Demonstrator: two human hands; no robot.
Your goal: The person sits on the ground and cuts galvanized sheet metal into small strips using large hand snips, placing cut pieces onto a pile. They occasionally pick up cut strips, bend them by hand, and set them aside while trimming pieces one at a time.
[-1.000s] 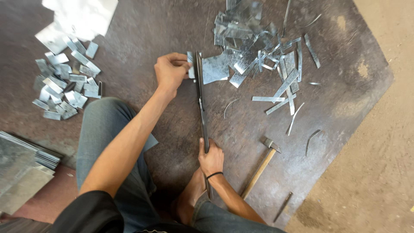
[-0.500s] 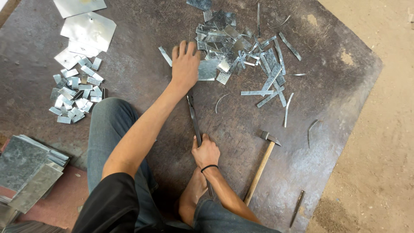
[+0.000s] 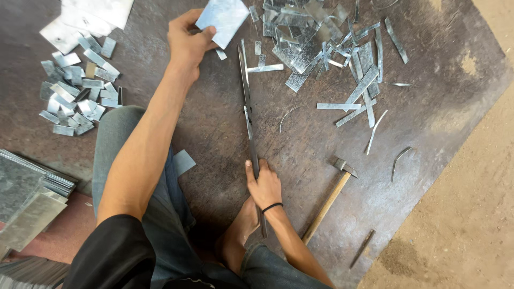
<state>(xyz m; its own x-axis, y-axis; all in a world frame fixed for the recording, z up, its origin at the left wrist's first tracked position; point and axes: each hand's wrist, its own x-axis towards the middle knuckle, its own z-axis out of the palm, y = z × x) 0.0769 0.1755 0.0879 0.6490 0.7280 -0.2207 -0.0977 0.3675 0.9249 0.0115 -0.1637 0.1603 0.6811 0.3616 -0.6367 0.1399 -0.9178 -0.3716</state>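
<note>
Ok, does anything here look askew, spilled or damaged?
Nothing damaged. The metal offcuts lie strewn loosely beyond the shears, unlike the tidier heap of small cut pieces at left. A hammer lies aside, untouched. The left hand holds a metal sheet; the right hand grips the shears' handle.

L hand (image 3: 187, 43) now gripping metal sheet (image 3: 222, 18), lifted from scrap pile (image 3: 321, 43)

One head-worn camera looks steeply down from close above the seated person's lap, facing forward over the dark, worn metal floor sheet (image 3: 214, 123).
</note>
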